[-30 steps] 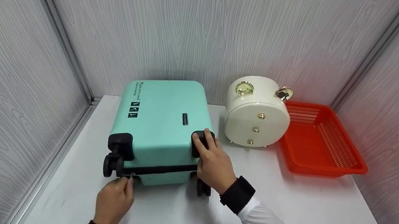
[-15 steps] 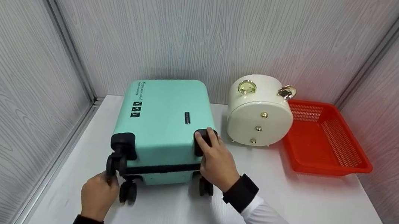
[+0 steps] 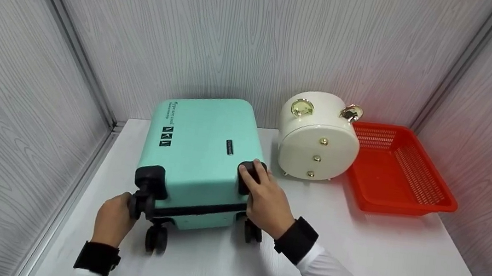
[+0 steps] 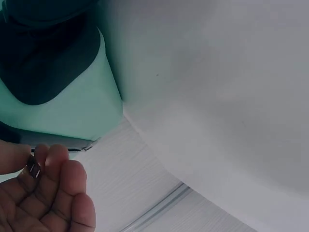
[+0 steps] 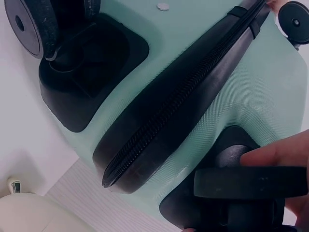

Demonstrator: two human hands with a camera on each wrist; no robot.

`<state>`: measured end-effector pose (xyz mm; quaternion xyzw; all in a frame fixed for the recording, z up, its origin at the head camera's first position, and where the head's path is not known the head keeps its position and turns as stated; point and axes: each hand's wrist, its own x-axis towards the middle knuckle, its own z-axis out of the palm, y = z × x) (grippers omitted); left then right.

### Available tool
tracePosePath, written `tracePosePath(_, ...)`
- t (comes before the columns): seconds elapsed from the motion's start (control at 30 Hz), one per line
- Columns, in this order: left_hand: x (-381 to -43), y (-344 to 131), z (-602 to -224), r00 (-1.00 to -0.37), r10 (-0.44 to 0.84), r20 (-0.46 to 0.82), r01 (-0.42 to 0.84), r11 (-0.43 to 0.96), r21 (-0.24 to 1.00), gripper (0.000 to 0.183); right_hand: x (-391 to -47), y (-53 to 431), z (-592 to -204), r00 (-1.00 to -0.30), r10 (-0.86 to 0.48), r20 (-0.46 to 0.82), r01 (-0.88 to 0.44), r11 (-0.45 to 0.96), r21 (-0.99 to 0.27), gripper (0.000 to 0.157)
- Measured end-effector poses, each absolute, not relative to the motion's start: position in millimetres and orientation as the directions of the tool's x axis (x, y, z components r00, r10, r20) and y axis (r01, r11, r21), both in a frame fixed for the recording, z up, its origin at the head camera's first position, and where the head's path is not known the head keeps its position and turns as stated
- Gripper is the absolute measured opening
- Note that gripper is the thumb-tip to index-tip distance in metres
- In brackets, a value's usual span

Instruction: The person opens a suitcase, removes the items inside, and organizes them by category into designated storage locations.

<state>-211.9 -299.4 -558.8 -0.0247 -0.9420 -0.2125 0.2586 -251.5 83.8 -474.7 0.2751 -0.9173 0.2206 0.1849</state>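
Note:
A mint-green hard-shell suitcase (image 3: 197,160) lies flat, its black wheels facing me. My left hand (image 3: 114,218) is at its near left corner, partly behind a wheel (image 3: 142,204). In the left wrist view, that hand's thumb and finger pinch a small metal zipper pull (image 4: 34,167) beside the black zipper band. My right hand (image 3: 269,201) grips the near right corner at the black wheel mount (image 3: 246,182). The right wrist view shows the zipper (image 5: 164,125) along the suitcase's end, its teeth together, and my thumb (image 5: 282,152) behind a wheel.
Right of the suitcase stands a round cream case (image 3: 318,153) with gold ears and gold knobs. A red plastic basket (image 3: 404,209) sits beyond it on the white table (image 3: 352,261). Wood-grain panels (image 3: 239,31) enclose the back and sides.
My left hand has moved left along the suitcase's near end and round its left corner, with the zipper pull. My right hand has stayed on the right corner.

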Motion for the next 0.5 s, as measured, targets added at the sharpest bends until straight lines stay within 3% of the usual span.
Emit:
tracePosePath(0.17, -208.6, -298.0, -553.0, -0.896, -0.121, 0.426, 0.088, 0.894, 0.438, 0.007, -249.6, 85.5, -476.7, -0.783, -0.404, 0.474, -0.579, 0.752, -0.316, 0.063)
tracePosePath(0.23, -205.9, -297.5, -547.7, -0.894, -0.163, 0.418, 0.060, 0.880, 0.472, 0.013, -247.5, 86.0, -477.9, -0.798, -0.373, 0.474, -0.560, 0.749, -0.353, 0.062)
tracePosePath(0.4, -202.0, -294.5, -525.9, -0.815, -0.315, 0.487, 0.073, 0.777, 0.625, 0.033, -241.5, 88.5, -479.4, -0.891, -0.214, 0.399, -0.403, 0.778, -0.481, 0.077)
tracePosePath(0.5, -198.6, -287.6, -506.9, -0.760, -0.380, 0.528, 0.139, 0.698, 0.702, 0.035, -239.2, 90.3, -479.6, -0.930, -0.152, 0.334, -0.317, 0.792, -0.522, 0.068)
